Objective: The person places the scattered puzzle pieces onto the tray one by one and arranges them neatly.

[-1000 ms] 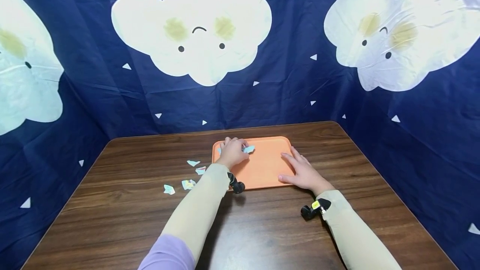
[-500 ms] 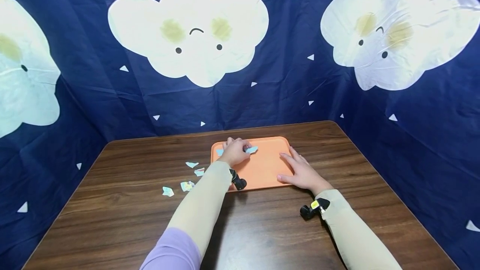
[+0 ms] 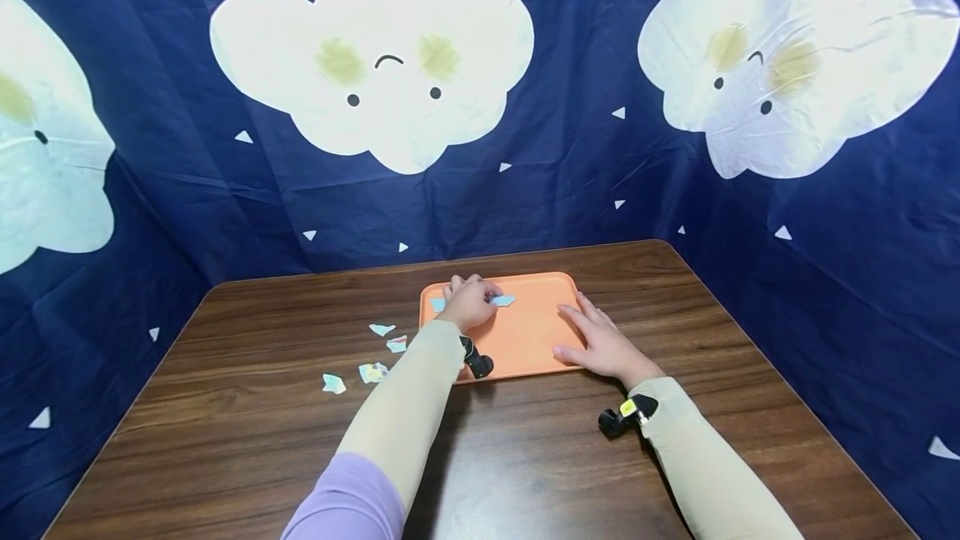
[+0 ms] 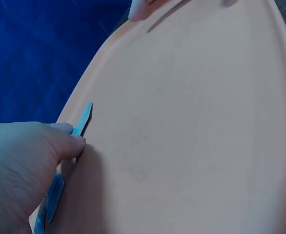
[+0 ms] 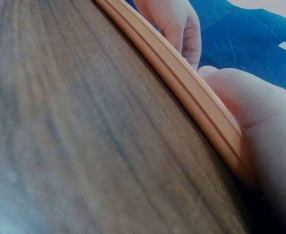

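On the orange tray (image 3: 525, 340), my left hand (image 3: 468, 307) pinches a flat light-blue irregular piece (image 3: 502, 301) between thumb and fingers near the far edge. In the left wrist view the tip of this piece (image 4: 86, 117) sticks out past the thumb. More blue pieces (image 4: 56, 195) lie under and beside that hand, partly covered by it. My right hand (image 3: 603, 344) rests spread at the tray's right end, touching its rim. From the right wrist view, the thumb (image 5: 231, 85) lies over the tray's near rim (image 5: 182, 83); its other fingers are hidden there.
Several loose flat pieces with coloured print lie on the brown wooden table (image 3: 225, 407) left of the tray, among them one piece (image 3: 333, 383) furthest left and another piece (image 3: 372, 372) close to the left forearm. A dark blue curtain (image 3: 585, 190) with clouds hangs behind the table.
The left hand has shifted slightly right with the pinched blue piece, and more of a blue piece at the tray's far left corner shows. The right hand stays on the tray.
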`<state>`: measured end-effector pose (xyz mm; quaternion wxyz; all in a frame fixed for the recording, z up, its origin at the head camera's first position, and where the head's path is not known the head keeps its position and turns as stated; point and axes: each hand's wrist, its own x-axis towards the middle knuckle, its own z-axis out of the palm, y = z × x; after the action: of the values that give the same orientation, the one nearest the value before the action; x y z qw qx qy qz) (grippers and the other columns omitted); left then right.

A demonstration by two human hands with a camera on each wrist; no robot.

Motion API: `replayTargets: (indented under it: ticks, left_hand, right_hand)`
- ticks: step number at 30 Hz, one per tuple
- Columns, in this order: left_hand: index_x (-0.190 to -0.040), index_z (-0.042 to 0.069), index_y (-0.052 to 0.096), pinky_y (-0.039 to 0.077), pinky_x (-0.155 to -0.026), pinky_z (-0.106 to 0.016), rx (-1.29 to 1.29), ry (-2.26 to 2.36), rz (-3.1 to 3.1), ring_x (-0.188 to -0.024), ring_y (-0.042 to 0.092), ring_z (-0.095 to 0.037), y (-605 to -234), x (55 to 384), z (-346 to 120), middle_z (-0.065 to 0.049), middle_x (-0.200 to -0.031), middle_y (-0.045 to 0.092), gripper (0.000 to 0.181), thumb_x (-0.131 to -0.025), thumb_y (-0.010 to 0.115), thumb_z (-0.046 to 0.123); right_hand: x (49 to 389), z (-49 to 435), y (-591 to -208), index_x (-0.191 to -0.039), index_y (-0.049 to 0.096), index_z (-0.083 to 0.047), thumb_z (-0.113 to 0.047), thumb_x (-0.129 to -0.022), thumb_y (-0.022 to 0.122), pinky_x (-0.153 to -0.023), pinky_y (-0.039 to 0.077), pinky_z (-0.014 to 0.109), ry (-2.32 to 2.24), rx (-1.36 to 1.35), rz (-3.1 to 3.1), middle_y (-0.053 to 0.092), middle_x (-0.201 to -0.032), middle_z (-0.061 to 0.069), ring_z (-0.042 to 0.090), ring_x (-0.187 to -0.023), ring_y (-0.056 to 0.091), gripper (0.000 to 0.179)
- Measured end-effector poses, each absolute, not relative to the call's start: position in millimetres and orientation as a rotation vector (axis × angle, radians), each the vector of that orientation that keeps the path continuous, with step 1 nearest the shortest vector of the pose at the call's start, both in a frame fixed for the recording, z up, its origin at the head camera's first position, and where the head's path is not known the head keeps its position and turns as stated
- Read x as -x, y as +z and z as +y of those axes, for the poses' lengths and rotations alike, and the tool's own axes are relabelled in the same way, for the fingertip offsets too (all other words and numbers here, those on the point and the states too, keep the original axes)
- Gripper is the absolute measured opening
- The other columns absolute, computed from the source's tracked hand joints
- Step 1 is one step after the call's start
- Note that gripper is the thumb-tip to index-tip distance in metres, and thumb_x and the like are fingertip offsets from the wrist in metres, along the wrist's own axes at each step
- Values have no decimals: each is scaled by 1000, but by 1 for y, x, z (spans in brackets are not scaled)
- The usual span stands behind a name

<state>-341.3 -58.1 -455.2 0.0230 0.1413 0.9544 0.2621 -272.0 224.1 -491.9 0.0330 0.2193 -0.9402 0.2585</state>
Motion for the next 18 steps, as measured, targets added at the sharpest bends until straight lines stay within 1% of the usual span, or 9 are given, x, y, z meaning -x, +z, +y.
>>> replayTargets:
  ticks: [4, 9, 14, 18]
  left_hand:
    - [-113, 21, 75, 17, -94, -51, -427, 810, 2976, -103, 32, -32, -455, 342, -59, 1, -109, 60, 21, -93, 69, 16]
    - [-108, 20, 74, 17, -92, -48, -372, 795, 3010, -101, 31, -30, -459, 344, -60, 2, -105, 58, 18, -91, 73, 24]
    - [-108, 16, 75, 18, -95, -50, -365, 830, 3024, -105, 32, -32, -457, 343, -64, -1, -113, 60, 20, -89, 74, 23]
    - [-111, 17, 75, 19, -98, -51, -347, 825, 3021, -109, 31, -33, -456, 341, -67, -2, -123, 56, 23, -91, 73, 27]
  right_hand:
    - [272, 225, -492, -154, 42, -13, -58, -88, 67, -115, 23, 64, 802, -683, -2878, 15, -165, 25, 48, -147, 25, 84]
    - [274, 226, -494, -154, 41, -12, -57, -88, 67, -116, 22, 63, 782, -702, -2878, 16, -165, 26, 46, -148, 25, 84]
    - [274, 227, -495, -155, 41, -13, -59, -88, 66, -115, 22, 63, 788, -696, -2880, 15, -165, 25, 46, -148, 24, 85]
    - [274, 226, -494, -155, 40, -14, -59, -88, 66, -115, 22, 64, 795, -690, -2887, 15, -165, 24, 46, -148, 24, 85]
